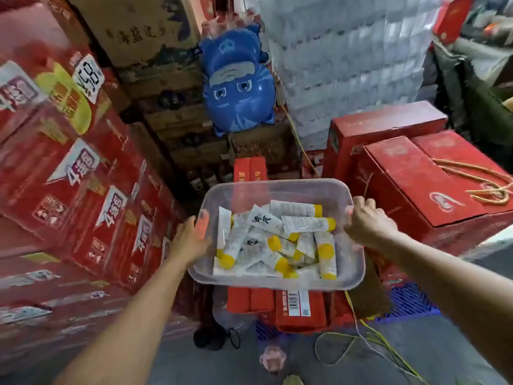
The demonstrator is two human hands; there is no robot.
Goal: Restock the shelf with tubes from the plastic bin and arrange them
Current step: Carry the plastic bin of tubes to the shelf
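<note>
2 hands point(191, 234) gripping plastic bin point(277, 187), tubes point(277, 240) inside

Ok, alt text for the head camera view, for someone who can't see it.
A left hand and right hand grip opposite sides of a clear plastic bin holding a loose pile of white tubes with yellow caps. Red cartons lie beneath it, stacked red boxes at left, a blue cartoon-face balloon behind.

At the upper left of the frame, a white price tag point(88, 78) on the red cartons point(83, 168) reads "¥58". The cartons' white panels show a large "4" beside blurred characters. Black brush characters on the tubes point(263, 221) in the plastic bin point(359, 262) and printing on the cardboard box point(133, 29) at the top are illegible. The barcode label point(298, 302) on a red pack point(301, 315) at the lower centre has digits too small to read.
</note>
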